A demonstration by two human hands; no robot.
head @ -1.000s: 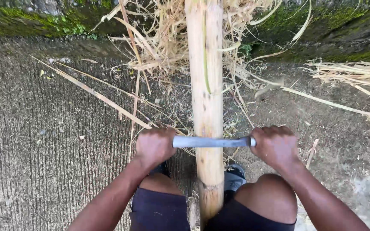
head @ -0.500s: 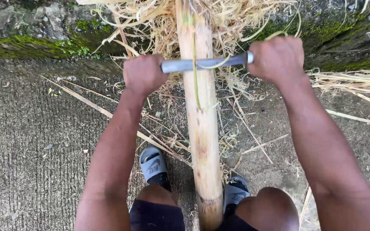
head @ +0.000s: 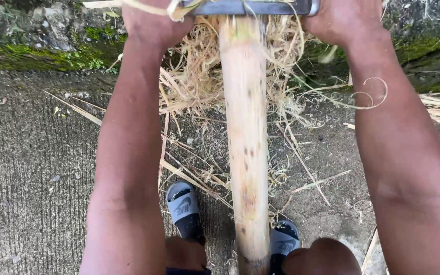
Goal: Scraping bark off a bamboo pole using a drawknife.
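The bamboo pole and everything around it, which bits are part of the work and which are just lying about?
In use:
- bamboo pole, stripped pale
- metal blade laid across its far end
- left hand and right hand, one on each end of the blade

Lying about:
- dry shavings heaped beside the pole
- loose strips on the concrete
- mossy ledge
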